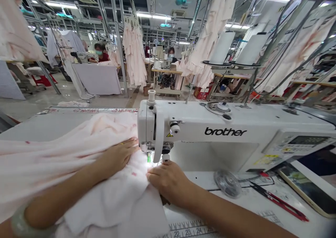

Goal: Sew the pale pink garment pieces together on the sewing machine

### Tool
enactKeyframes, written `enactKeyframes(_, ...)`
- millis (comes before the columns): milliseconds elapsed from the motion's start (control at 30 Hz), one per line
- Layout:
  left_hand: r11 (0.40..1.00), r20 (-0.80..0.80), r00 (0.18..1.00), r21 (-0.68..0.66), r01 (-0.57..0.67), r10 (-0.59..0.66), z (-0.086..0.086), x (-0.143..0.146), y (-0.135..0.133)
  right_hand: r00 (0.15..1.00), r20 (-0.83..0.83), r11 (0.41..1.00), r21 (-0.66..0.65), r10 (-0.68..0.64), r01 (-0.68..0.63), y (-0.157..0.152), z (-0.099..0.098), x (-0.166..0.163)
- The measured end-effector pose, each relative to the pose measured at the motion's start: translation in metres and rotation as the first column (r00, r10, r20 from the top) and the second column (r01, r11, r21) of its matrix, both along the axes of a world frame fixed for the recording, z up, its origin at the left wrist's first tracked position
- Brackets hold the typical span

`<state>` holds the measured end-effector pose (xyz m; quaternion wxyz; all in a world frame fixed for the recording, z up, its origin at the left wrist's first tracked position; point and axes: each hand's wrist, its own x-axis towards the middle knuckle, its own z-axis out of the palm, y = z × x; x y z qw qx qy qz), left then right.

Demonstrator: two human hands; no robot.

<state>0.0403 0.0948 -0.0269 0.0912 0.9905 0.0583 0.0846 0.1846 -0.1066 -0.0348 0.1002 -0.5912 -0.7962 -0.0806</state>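
The table (43,128) is pale and flat. A big white machine (195,124) sits on it. Soft pink cloth (110,203) lies in folds on the left side — it covers a lot of the top. On the right are a clear round thing (228,184), red and black snips (279,200) and a phone (311,187). Ruler marks (194,230) run along the near edge — with numbers.

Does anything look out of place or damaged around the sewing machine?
Nothing looks plainly damaged or spilled. A small pink mark on the pale cloth beside the right hand stands out slightly because the cloth around it looks plain; whether it is a stain or print, I cannot tell.
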Motion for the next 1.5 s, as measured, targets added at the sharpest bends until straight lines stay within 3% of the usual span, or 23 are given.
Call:
enactKeyframes(200,0.999,-0.027,0.999,-0.029,0.029,-0.029,0.017,0.013,0.013,0.997,-0.037,0.998,-0.007,-0.065,0.065,0.008,-0.002,0.005)
enactKeyframes(300,0.999,-0.033,0.999,-0.039,-0.031,0.030,0.032,0.004,-0.008,0.980,-0.171,0.995,0.016,-0.097,0.102,0.004,-0.005,0.004)
enactKeyframes(400,0.986,-0.030,0.991,-0.106,-0.130,0.127,0.038,-0.010,-0.050,0.944,-0.295,0.986,0.028,-0.149,0.165,0.000,-0.006,0.005)
enactKeyframes(533,0.964,-0.066,0.970,-0.118,-0.239,0.233,0.024,-0.019,-0.092,0.914,-0.335,0.970,0.009,-0.227,0.245,-0.002,-0.003,0.008)
enactKeyframes(600,0.966,-0.027,0.973,-0.116,-0.230,0.229,0.012,-0.018,-0.093,0.914,-0.335,0.970,-0.001,-0.229,0.243,-0.003,-0.001,0.010)
enactKeyframes(700,0.961,0.116,0.976,-0.230,-0.154,0.184,-0.004,-0.015,-0.079,0.921,-0.329,0.976,-0.008,-0.208,0.217,-0.002,0.001,0.012)
enactKeyframes(833,0.890,0.201,0.958,-0.447,-0.094,0.202,-0.014,-0.010,-0.059,0.952,-0.248,0.983,-0.005,-0.177,0.182,0.003,0.000,0.012)
enactKeyframes(1033,0.677,0.120,0.954,-0.729,-0.104,0.275,-0.014,0.000,-0.050,0.995,-0.005,0.994,0.044,-0.096,0.096,0.011,0.000,0.009)
enactKeyframes(1100,0.644,0.095,0.949,-0.754,-0.128,0.300,-0.011,0.002,-0.052,0.997,0.080,0.997,0.070,-0.018,0.012,0.010,0.003,0.009)
enactKeyframes(1200,0.695,0.079,0.930,-0.688,-0.210,0.359,-0.007,-0.003,-0.057,0.963,0.240,0.987,0.079,0.119,-0.141,0.007,0.008,0.013)
enactKeyframes(1267,0.749,0.071,0.921,-0.607,-0.265,0.384,-0.006,-0.008,-0.060,0.951,0.255,0.982,0.024,0.176,-0.189,0.004,0.011,0.017)
enactKeyframes(1367,0.824,0.090,0.921,-0.486,-0.291,0.378,-0.005,-0.015,-0.065,0.979,0.126,0.986,-0.074,0.159,-0.150,-0.003,0.016,0.025)
enactKeyframes(1500,0.918,0.147,0.946,-0.325,-0.229,0.288,0.000,-0.017,-0.070,0.991,-0.075,0.985,-0.129,0.110,-0.119,-0.011,0.022,0.032)
